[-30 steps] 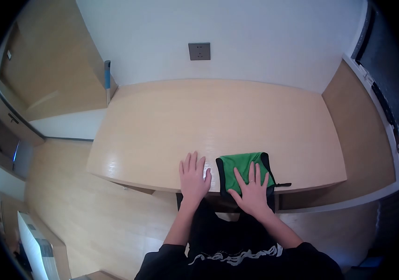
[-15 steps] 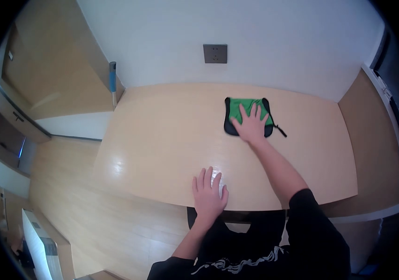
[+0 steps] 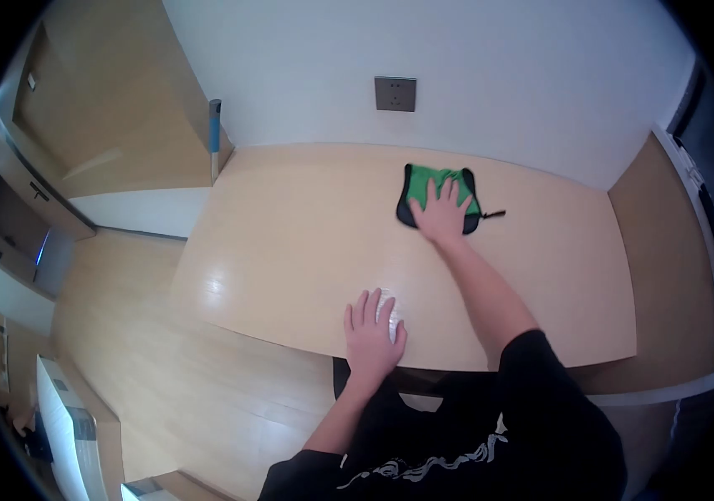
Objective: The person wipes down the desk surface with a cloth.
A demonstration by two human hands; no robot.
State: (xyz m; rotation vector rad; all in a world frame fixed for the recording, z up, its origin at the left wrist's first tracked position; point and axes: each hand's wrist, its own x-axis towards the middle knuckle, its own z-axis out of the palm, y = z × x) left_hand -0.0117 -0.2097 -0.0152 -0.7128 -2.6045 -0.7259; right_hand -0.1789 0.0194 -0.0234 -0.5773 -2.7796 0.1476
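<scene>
A green cloth [image 3: 425,176] with a black border lies on the light wooden table [image 3: 307,225], toward the back. A short black strap [image 3: 495,214] sticks out from its right side. My right hand [image 3: 442,214] rests flat on the cloth, fingers spread, covering its middle and lower part. The cloth is bunched a little along its top edge. At the table's front edge, my left hand [image 3: 372,338] lies with its fingers stretched out and holds nothing. Light glares off the tabletop beside its fingers.
A white wall with a dark power socket [image 3: 395,93] rises behind the table. A wooden side panel [image 3: 666,259] bounds it on the right. A stick with a blue grip [image 3: 214,134] leans at the back left corner. Wooden floor [image 3: 165,334] stretches along the left.
My right hand and the cloth under it have slid a little to the left. The strap has swung from slanting downward to pointing right. My left hand stays at the front edge.
</scene>
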